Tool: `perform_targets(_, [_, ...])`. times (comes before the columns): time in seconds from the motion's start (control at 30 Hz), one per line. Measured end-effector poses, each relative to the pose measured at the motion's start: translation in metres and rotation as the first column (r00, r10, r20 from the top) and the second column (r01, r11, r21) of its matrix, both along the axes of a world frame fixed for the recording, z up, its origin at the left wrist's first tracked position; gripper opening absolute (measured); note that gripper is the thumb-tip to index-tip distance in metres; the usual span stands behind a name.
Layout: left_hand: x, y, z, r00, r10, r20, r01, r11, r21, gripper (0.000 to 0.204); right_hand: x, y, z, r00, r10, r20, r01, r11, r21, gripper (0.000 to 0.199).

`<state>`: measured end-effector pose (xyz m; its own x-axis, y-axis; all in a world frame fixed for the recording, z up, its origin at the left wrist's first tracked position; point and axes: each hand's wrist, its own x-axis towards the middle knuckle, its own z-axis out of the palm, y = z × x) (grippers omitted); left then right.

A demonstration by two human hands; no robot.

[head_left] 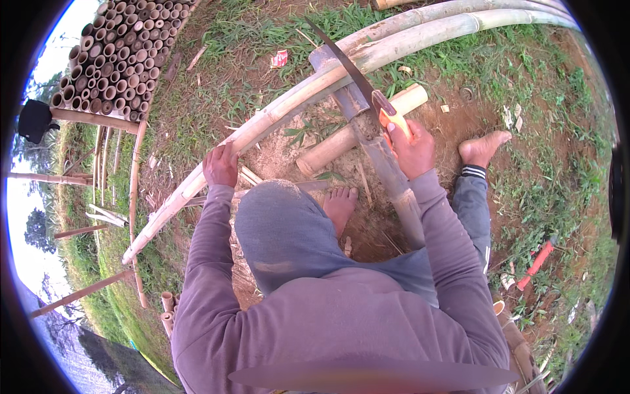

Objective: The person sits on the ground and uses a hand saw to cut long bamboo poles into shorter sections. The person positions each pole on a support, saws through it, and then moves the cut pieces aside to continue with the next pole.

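A hand saw (pixel 357 77) with a dark, slightly curved blade and an orange handle is gripped in my right hand (pixel 415 148). Its blade lies across a long pale bamboo pole (pixel 275 117), pointing away to the upper left. Farther left along that same pole, my left hand (pixel 221 165) is closed over it from above. Beneath the pole, a thick grey bamboo piece (pixel 386 167) slants from near my leg to under the blade. A shorter, thick bamboo piece (pixel 328 150) crosses it low to the ground. Whether the teeth are in a cut cannot be made out.
Cut bamboo tubes (pixel 118 62) are stacked at the far left beside a bamboo rail frame (pixel 138 177). A red-handled tool (pixel 537 264) lies on the grass at right. Another long bamboo pole (pixel 420 20) runs alongside at the far side. My bare foot (pixel 341 207) rests near the bamboo.
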<state>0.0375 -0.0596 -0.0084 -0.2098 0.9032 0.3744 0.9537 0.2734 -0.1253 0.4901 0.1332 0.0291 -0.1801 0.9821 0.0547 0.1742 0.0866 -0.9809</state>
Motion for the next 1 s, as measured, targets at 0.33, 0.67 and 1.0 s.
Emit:
perform_targets(0.33, [0.043, -0.173, -0.127, 0.951, -0.132, 0.279, 0.183, 0.97, -0.163, 0.044, 0.121, -0.103, -0.006, 0.965, -0.259, 0.052, 0.26, 0.966, -0.008, 0.026])
perform_targets(0.67, [0.092, 0.101, 0.028, 0.976, -0.195, 0.097, 0.196, 0.981, 0.0, 0.098, 0.134, -0.163, -0.004, 0.974, -0.228, 0.011, 0.226, 0.971, 0.071, 0.025])
perform_targets(1.0, [0.091, 0.168, 0.022, 0.924, 0.13, 0.361, 0.091, 0.839, -0.536, 0.072, 0.109, -0.158, 0.012, 0.972, -0.234, -0.017, 0.232, 0.953, 0.192, 0.031])
